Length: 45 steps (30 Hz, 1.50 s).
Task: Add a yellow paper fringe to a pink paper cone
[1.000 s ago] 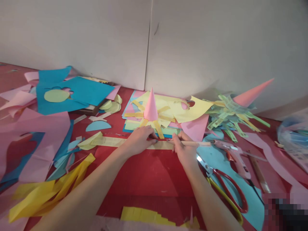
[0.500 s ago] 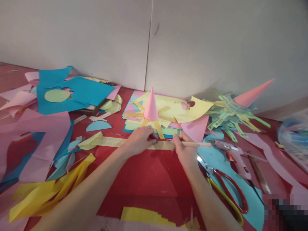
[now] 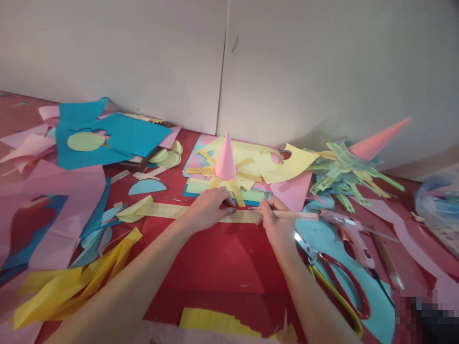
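A pale yellow paper strip [image 3: 165,210] lies crosswise on the red table. My left hand [image 3: 210,208] rests on the strip, thumb and fingers a little apart, pressing it from above. Gripped like a pen in my right hand [image 3: 276,224] is a slim pale wooden stick [image 3: 299,215]; its tip points left, low over the strip between my hands. I cannot make out what kind of tip it has. Just beyond my hands stands a pink paper cone [image 3: 225,160], with yellow paper strips [image 3: 201,170] spreading out from its base over stacked coloured paper.
Scissors [image 3: 335,272] and a pink glue gun [image 3: 353,234] lie right of my right hand on blue paper [image 3: 376,306]. Another cone [image 3: 376,141] with green strips leans behind. Yellow [image 3: 71,291] and blue paper scraps [image 3: 147,187] are at left. A pale wall [image 3: 143,57] closes the back.
My right hand and the stick have shifted very slightly to the right. My left hand and the strip stay in place.
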Each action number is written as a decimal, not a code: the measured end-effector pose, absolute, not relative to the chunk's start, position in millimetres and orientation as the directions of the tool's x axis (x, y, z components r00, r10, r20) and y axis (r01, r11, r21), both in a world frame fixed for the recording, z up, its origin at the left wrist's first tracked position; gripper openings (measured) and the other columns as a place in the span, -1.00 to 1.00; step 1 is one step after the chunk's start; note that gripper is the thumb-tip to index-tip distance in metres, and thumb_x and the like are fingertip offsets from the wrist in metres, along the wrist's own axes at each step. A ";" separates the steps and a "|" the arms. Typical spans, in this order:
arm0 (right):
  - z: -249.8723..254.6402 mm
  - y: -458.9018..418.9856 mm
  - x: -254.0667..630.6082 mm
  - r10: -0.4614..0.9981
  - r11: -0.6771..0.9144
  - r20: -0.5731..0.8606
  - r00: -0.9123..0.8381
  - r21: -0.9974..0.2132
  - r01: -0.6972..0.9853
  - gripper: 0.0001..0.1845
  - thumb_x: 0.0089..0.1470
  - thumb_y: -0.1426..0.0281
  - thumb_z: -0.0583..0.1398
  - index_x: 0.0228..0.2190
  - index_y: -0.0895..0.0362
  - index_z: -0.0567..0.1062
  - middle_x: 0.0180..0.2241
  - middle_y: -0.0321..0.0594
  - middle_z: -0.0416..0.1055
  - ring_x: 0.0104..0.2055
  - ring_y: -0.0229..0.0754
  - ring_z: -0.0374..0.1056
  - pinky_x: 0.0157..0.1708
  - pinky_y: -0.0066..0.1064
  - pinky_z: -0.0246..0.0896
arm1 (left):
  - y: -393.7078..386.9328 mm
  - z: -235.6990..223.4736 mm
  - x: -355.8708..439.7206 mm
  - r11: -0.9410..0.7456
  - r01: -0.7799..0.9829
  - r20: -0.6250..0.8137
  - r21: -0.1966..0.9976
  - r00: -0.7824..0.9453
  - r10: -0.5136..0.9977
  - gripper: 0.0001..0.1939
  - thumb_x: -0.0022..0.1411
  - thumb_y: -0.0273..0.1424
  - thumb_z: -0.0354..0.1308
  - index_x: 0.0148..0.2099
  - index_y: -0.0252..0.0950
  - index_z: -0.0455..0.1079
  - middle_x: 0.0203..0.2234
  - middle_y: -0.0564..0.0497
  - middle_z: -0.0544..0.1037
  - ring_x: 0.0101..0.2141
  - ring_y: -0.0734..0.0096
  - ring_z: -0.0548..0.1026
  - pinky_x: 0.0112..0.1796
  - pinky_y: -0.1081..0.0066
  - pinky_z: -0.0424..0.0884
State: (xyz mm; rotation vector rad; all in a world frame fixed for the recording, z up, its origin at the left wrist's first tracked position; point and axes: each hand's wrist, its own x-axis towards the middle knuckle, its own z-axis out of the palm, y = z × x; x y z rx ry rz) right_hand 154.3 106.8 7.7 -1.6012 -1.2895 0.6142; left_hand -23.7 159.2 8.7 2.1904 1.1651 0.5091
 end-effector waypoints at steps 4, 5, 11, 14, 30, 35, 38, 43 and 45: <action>7.8 106.8 153.8 0.929 0.015 0.175 0.327 -0.899 0.438 -0.62 0.05 0.26 0.10 -0.70 0.08 0.14 -0.83 -0.49 0.11 -0.74 -0.33 0.17 -0.65 -0.49 0.00 | 159.9 6.7 -24.0 -0.444 0.600 0.067 0.665 0.544 0.836 -0.95 0.10 -0.41 0.09 -0.38 -0.27 0.35 -0.38 0.03 0.48 -0.32 0.36 0.42 -0.31 0.40 0.26; 7.5 106.9 153.8 0.927 0.016 0.177 0.330 -0.900 0.435 -0.62 0.05 0.26 0.10 -0.70 0.08 0.13 -0.84 -0.50 0.10 -0.74 -0.33 0.17 -0.66 -0.50 0.00 | 160.0 6.1 -24.1 -0.446 0.595 0.072 0.668 0.545 0.836 -0.95 0.10 -0.40 0.09 -0.38 -0.27 0.35 -0.38 0.02 0.48 -0.32 0.36 0.42 -0.31 0.40 0.26; 5.8 107.6 153.9 0.930 0.027 0.181 0.321 -0.902 0.431 -0.62 0.05 0.25 0.11 -0.69 0.08 0.14 -0.84 -0.50 0.09 -0.75 -0.31 0.20 -0.65 -0.48 0.01 | 159.9 3.6 -25.0 -0.448 0.591 0.081 0.671 0.543 0.836 -0.94 0.10 -0.39 0.10 -0.36 -0.26 0.36 -0.38 0.03 0.48 -0.33 0.37 0.41 -0.31 0.40 0.27; 4.3 107.6 154.1 0.929 0.031 0.185 0.322 -0.903 0.429 -0.62 0.05 0.25 0.10 -0.70 0.07 0.14 -0.83 -0.49 0.12 -0.74 -0.31 0.19 -0.66 -0.48 0.02 | 159.7 4.1 -24.9 -0.454 0.586 0.085 0.671 0.548 0.832 -0.95 0.10 -0.40 0.10 -0.37 -0.26 0.36 -0.37 0.03 0.48 -0.32 0.37 0.42 -0.31 0.41 0.27; 3.8 107.7 155.5 0.926 0.004 0.169 0.338 -0.899 0.438 -0.70 0.01 0.33 0.10 -0.69 0.08 0.22 -0.81 -0.46 0.19 -0.69 -0.30 0.18 -0.60 -0.48 0.06 | 159.9 4.6 -24.4 -0.454 0.589 0.079 0.669 0.550 0.831 -0.94 0.11 -0.39 0.11 -0.37 -0.27 0.35 -0.37 0.03 0.48 -0.32 0.37 0.41 -0.31 0.41 0.26; 1.4 108.8 156.1 0.919 0.022 0.184 0.348 -0.907 0.421 -0.65 0.03 0.28 0.10 -0.69 0.07 0.16 -0.82 -0.47 0.16 -0.72 -0.31 0.12 -0.63 -0.47 0.01 | 159.9 3.9 -25.1 -0.461 0.570 0.096 0.679 0.555 0.827 -0.93 0.12 -0.38 0.10 -0.37 -0.27 0.35 -0.37 0.04 0.49 -0.32 0.38 0.42 -0.31 0.42 0.26; 0.9 109.3 156.5 0.923 0.030 0.195 0.332 -0.897 0.442 -0.66 0.03 0.26 0.09 -0.69 0.07 0.18 -0.82 -0.46 0.17 -0.72 -0.31 0.13 -0.63 -0.47 0.02 | 159.9 3.9 -24.8 -0.457 0.580 0.086 0.674 0.552 0.829 -0.94 0.11 -0.39 0.10 -0.38 -0.26 0.35 -0.37 0.04 0.49 -0.32 0.38 0.42 -0.31 0.41 0.26; 2.6 109.4 156.1 0.924 0.028 0.196 0.327 -0.891 0.454 -0.68 0.01 0.29 0.10 -0.70 0.07 0.21 -0.82 -0.45 0.18 -0.70 -0.30 0.16 -0.61 -0.46 0.04 | 159.5 4.0 -24.7 -0.454 0.573 0.089 0.683 0.551 0.830 -0.94 0.11 -0.40 0.11 -0.38 -0.27 0.34 -0.37 0.04 0.48 -0.32 0.38 0.41 -0.31 0.41 0.26; 3.5 109.2 155.8 0.926 0.017 0.185 0.329 -0.891 0.453 -0.70 -0.02 0.34 0.10 -0.71 0.08 0.22 -0.81 -0.46 0.18 -0.69 -0.30 0.17 -0.59 -0.47 0.05 | 159.4 3.6 -25.0 -0.454 0.569 0.094 0.686 0.550 0.830 -0.94 0.11 -0.39 0.11 -0.38 -0.27 0.34 -0.38 0.05 0.48 -0.32 0.39 0.41 -0.31 0.41 0.26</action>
